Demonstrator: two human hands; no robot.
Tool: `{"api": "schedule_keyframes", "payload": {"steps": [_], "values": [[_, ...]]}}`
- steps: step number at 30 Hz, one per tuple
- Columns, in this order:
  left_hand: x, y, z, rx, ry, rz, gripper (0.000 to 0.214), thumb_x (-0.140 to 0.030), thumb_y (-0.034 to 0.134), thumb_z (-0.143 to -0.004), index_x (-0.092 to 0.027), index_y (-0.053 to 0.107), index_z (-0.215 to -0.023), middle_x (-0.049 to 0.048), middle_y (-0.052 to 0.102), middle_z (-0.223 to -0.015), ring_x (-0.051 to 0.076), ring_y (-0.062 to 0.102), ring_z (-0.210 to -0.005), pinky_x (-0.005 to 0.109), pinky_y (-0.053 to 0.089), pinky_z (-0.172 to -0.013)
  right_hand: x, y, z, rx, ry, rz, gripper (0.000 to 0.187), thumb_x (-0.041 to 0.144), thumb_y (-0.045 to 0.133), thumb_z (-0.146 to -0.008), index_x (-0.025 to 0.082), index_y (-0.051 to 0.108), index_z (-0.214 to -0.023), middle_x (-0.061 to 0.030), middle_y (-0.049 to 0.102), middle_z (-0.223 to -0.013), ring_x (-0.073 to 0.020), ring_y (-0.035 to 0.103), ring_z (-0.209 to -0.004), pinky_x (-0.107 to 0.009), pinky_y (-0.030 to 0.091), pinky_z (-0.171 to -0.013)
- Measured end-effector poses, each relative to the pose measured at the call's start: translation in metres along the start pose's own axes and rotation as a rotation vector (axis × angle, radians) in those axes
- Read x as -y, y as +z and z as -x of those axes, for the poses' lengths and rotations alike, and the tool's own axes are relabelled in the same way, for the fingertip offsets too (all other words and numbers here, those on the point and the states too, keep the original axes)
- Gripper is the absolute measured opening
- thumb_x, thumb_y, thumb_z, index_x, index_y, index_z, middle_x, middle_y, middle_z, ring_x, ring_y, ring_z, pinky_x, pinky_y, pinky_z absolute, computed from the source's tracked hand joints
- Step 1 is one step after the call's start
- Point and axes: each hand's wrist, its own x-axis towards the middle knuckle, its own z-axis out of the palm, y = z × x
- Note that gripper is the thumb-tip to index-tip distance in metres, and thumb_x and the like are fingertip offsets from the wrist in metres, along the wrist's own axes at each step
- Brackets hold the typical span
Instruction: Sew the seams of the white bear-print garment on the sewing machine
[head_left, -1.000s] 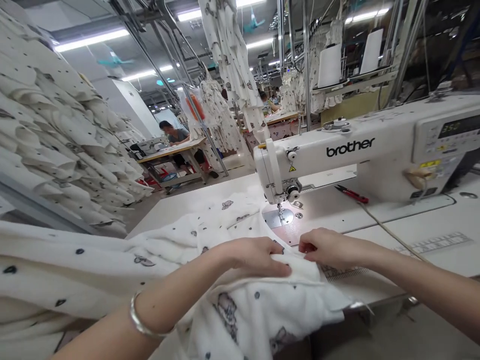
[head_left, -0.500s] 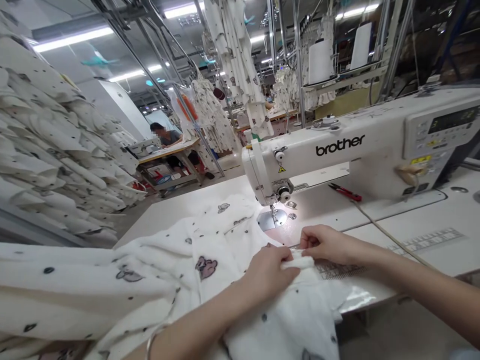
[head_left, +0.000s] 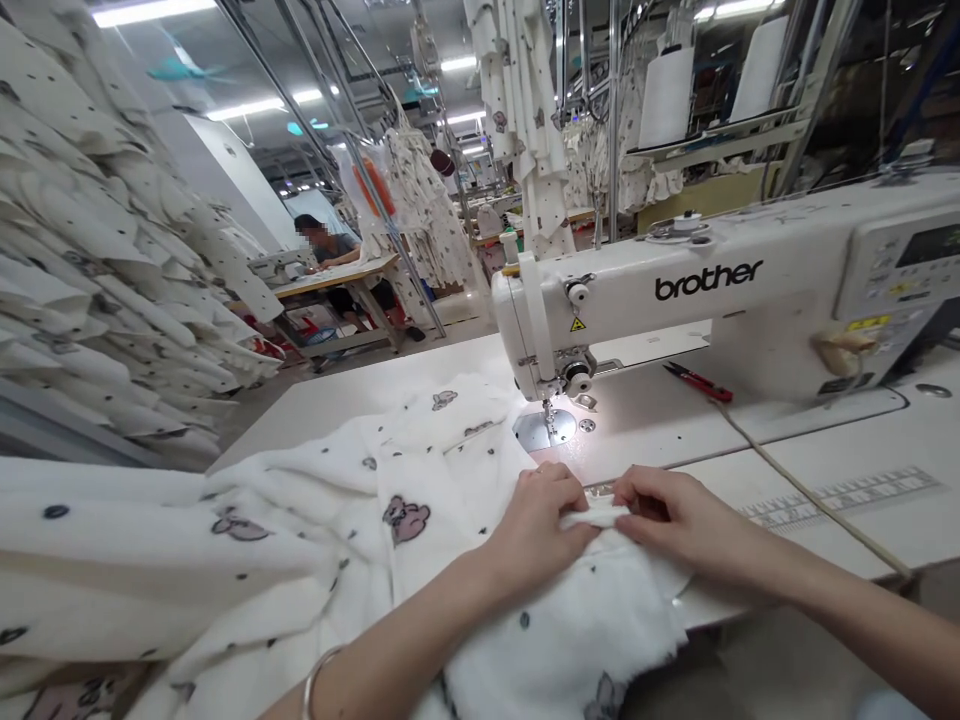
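A soft white fabric (head_left: pixel 457 590) printed with small dark dots and pink-grey animal motifs lies bunched across the sewing table in front of me. My left hand (head_left: pixel 540 520) and my right hand (head_left: pixel 675 520) sit close together, each pinching a narrow folded edge (head_left: pixel 598 516) of this fabric. The fold lies just in front of the needle plate (head_left: pixel 544 430) of a white Brother sewing machine (head_left: pixel 705 285). The fabric does not reach under the needle. A silver bangle (head_left: pixel 313 682) circles my left wrist.
Red-handled thread snips (head_left: pixel 697 382) lie behind the machine head. A printed ruler scale (head_left: pixel 840 497) and a cord (head_left: pixel 810 495) cross the white table (head_left: pixel 817 450). Stacked garments (head_left: pixel 97 270) rise at left. A co-worker (head_left: pixel 330 248) sews beyond, under hanging garments (head_left: pixel 521 110).
My head view has swung slightly, shifting the scene. My right hand has moved a little rightward along the fold, and the fabric lies flatter around my hands than one second ago.
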Motion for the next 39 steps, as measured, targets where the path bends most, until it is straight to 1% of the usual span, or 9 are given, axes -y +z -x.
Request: {"api": "schedule_keyframes", "payload": {"steps": [7, 12, 16, 20, 22, 25, 29, 33, 39], "values": [[-0.001, -0.002, 0.003, -0.013, -0.012, 0.060, 0.022, -0.031, 0.057, -0.073, -0.016, 0.045, -0.062, -0.0021, 0.047, -0.075, 0.014, 0.046, -0.076, 0.032, 0.031, -0.080, -0.002, 0.009, -0.001, -0.079, -0.003, -0.016, 0.008, 0.022, 0.048, -0.076, 0.018, 0.052, -0.070, 0.0014, 0.053, -0.067, -0.0134, 0.047, -0.063, -0.024, 0.035, -0.058], [0.000, 0.002, 0.005, -0.094, 0.078, -0.010, 0.017, -0.025, 0.055, -0.073, -0.016, 0.045, -0.063, -0.0005, 0.050, -0.073, 0.015, 0.046, -0.077, 0.031, 0.032, -0.078, -0.004, 0.011, -0.001, -0.108, -0.018, -0.043, 0.009, 0.022, 0.049, -0.075, 0.018, 0.051, -0.067, -0.0001, 0.055, -0.072, -0.0135, 0.048, -0.064, -0.024, 0.036, -0.058], [0.000, 0.003, 0.008, -0.150, 0.120, -0.042, 0.013, -0.022, 0.054, -0.073, -0.017, 0.045, -0.066, 0.0009, 0.052, -0.076, 0.015, 0.047, -0.076, 0.029, 0.035, -0.074, -0.004, 0.012, 0.000, -0.144, -0.064, -0.028, 0.008, 0.021, 0.049, -0.075, 0.018, 0.051, -0.067, -0.0011, 0.055, -0.077, -0.0109, 0.042, -0.057, -0.023, 0.034, -0.053], [-0.003, -0.004, 0.009, -0.073, 0.064, 0.038, 0.016, -0.025, 0.053, -0.075, -0.020, 0.051, -0.090, 0.0013, 0.055, -0.085, 0.016, 0.049, -0.078, 0.028, 0.038, -0.071, -0.005, 0.015, 0.003, -0.171, -0.190, 0.013, 0.010, 0.019, 0.049, -0.076, 0.019, 0.050, -0.067, -0.0016, 0.055, -0.080, -0.0103, 0.043, -0.056, -0.023, 0.033, -0.051], [-0.006, -0.007, 0.008, -0.026, 0.085, 0.081, 0.012, -0.024, 0.051, -0.077, -0.021, 0.054, -0.089, 0.0010, 0.055, -0.086, 0.015, 0.050, -0.079, 0.026, 0.037, -0.072, -0.005, 0.017, 0.005, -0.191, -0.214, 0.013, 0.011, 0.020, 0.048, -0.078, 0.020, 0.048, -0.067, -0.0016, 0.055, -0.081, -0.0103, 0.043, -0.056, -0.023, 0.033, -0.050], [-0.007, -0.011, 0.009, -0.006, 0.088, 0.130, 0.006, -0.019, 0.049, -0.077, -0.019, 0.055, -0.079, 0.0006, 0.054, -0.085, 0.013, 0.049, -0.077, 0.024, 0.037, -0.071, -0.006, 0.018, 0.006, -0.219, -0.172, -0.016, 0.008, 0.023, 0.050, -0.078, 0.021, 0.044, -0.072, -0.0009, 0.054, -0.078, -0.0105, 0.041, -0.055, -0.023, 0.034, -0.051], [-0.008, -0.012, 0.011, 0.000, 0.041, 0.164, 0.007, -0.019, 0.049, -0.076, -0.019, 0.054, -0.081, -0.0003, 0.053, -0.085, 0.013, 0.048, -0.078, 0.024, 0.036, -0.072, -0.003, 0.014, 0.005, -0.177, -0.114, -0.029, 0.011, 0.022, 0.052, -0.076, 0.022, 0.046, -0.084, 0.0032, 0.045, -0.064, -0.0122, 0.042, -0.058, -0.023, 0.035, -0.053], [-0.010, -0.014, 0.012, 0.013, 0.007, 0.226, 0.009, -0.017, 0.050, -0.075, -0.020, 0.055, -0.083, -0.0014, 0.054, -0.085, 0.013, 0.048, -0.078, 0.023, 0.036, -0.071, 0.004, 0.007, 0.003, -0.095, -0.100, -0.086, 0.011, 0.019, 0.052, -0.075, 0.022, 0.048, -0.085, 0.0051, 0.040, -0.061, -0.0111, 0.039, -0.056, -0.022, 0.032, -0.052], [-0.012, -0.017, 0.012, 0.042, -0.061, 0.224, 0.014, -0.025, 0.052, -0.075, -0.020, 0.057, -0.087, -0.0002, 0.055, -0.089, 0.014, 0.048, -0.080, 0.025, 0.036, -0.070, 0.006, 0.007, 0.000, -0.088, -0.055, -0.192, 0.011, 0.018, 0.052, -0.073, 0.021, 0.046, -0.081, 0.0060, 0.036, -0.059, -0.0106, 0.036, -0.055, -0.022, 0.031, -0.053]]}}
